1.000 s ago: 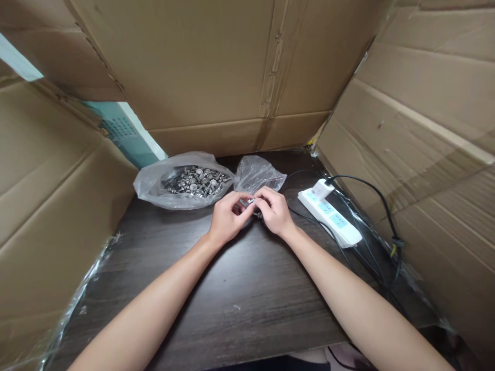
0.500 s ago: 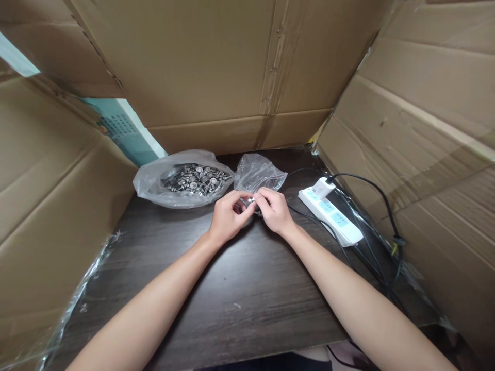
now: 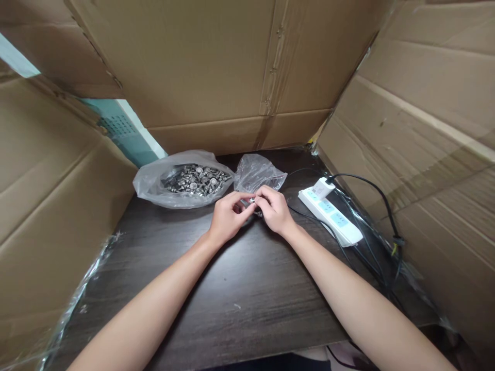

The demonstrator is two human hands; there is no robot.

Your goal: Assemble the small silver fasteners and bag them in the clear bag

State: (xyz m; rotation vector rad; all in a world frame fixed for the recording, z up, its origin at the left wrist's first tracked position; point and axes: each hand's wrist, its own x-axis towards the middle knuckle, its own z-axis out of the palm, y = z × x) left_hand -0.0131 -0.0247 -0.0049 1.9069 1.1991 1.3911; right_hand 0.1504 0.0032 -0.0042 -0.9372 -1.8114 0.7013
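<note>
**bolt_bin:** so what are the fingers (image 3: pixel 236 198) doing here?

**deskcam99:** both sets are bunched up at the tips, pinching a small metal part (image 3: pixel 251 200) between them. Left hand (image 3: pixel 228 219) comes at it from the left, right hand (image 3: pixel 275 211) from the right, and the fingertips pretty much meet over it. The part is tiny and half covered, so I honestly can't tell its shape, just that it's shiny.

**bolt_bin:** and where is it, up in the air?

**deskcam99:** looks like it's held just above the dark wood worktop (image 3: pixel 240 288), toward the back, right in front of a small clear bag (image 3: pixel 258 174). The right hand's knuckles are right up against the crumpled edge of that bag; can't say if they touch it.

**bolt_bin:** what else is around?

**deskcam99:** left of the small bag, touching or nearly touching it, there's a bigger clear bag (image 3: pixel 149 185), open at the top, with a heap of metal parts (image 3: pixel 195 180) inside. To the right of the hands, a white power strip (image 3: pixel 330 214) lies at an angle with a white charger (image 3: pixel 320 188) plugged in, and black cables (image 3: pixel 371 198) loop off along the right edge. Both forearms are stretched out over the worktop. Cardboard walls (image 3: pixel 209 67) box in the back and both sides, with some clear plastic film (image 3: pixel 77 304) along the left edge.
</note>
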